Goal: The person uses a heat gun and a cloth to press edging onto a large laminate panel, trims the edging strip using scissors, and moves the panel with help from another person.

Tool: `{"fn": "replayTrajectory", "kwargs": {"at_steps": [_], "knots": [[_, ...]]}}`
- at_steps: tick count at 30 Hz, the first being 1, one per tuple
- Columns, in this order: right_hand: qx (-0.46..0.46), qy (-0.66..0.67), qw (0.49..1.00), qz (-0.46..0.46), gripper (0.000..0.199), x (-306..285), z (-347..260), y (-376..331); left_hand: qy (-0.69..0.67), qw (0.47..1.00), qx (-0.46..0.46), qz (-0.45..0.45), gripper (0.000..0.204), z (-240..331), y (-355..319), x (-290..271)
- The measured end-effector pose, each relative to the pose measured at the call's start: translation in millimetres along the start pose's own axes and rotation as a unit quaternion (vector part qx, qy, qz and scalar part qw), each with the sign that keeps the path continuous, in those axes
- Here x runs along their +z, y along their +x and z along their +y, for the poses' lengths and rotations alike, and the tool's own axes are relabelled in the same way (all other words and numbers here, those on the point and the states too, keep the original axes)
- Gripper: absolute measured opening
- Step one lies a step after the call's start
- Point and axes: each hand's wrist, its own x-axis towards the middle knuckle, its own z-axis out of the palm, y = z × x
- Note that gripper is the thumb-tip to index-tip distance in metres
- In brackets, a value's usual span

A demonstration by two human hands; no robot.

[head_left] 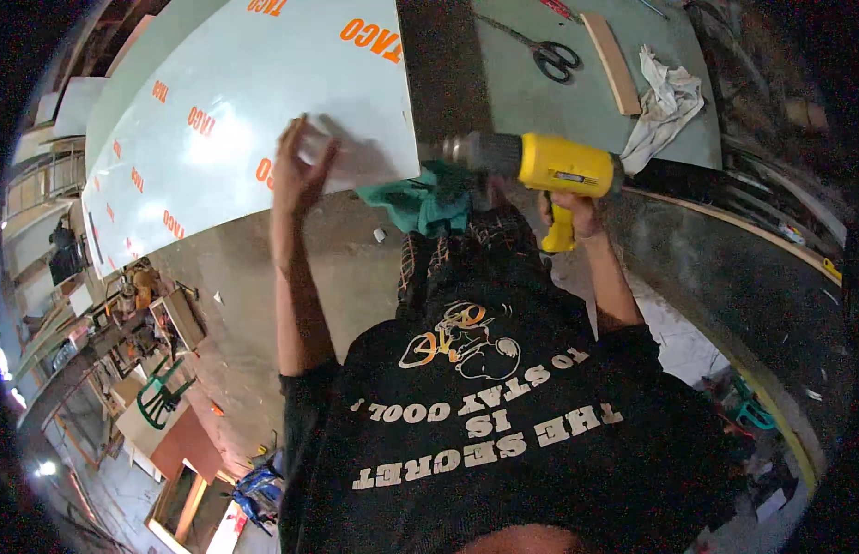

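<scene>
While right hand [570,208] grips 1 heat gun [550,164], 1 panel [226,102], 1 scissors [551,55].

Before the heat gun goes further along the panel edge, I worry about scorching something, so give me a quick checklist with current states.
1. Right hand gripping yellow heat gun by its handle: ok.
2. Nozzle aimed at white panel corner: ok.
3. Left hand flat on panel, away from the nozzle: ok.
4. Teal cloth right under the nozzle: not ok.
5. Gun switched on: cannot tell.
6. Scissors well aside: ok.
</scene>
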Motion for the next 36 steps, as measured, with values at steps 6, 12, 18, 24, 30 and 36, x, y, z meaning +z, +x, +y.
{"fn": "replayTrajectory", "kwargs": {"at_steps": [6,12,18,24,30,36], "knots": [[-0.053,0.119,0.989,0.073,0.039,-35,11,-9,0.039,0.993,0.110,-0.009,0.059,73,-31,53],[-0.061,0.119,0.985,0.114,0.037,-58,16,-14,0.032,0.994,0.082,-0.069,0.059,69,-25,50],[-0.064,0.167,0.980,0.090,0.037,-62,22,-9,0.062,0.993,0.090,-0.038,0.060,78,-27,52],[-0.069,0.155,0.983,0.069,0.036,-63,15,-2,0.059,0.995,0.060,-0.055,0.068,94,-33,59],[-0.058,0.163,0.978,0.120,0.033,-70,24,-2,0.177,0.983,0.048,-0.018,0.068,109,-37,82],[-0.060,0.119,0.988,0.082,0.032,-71,29,-1,0.186,0.979,0.069,-0.040,0.064,107,-41,80]]}}
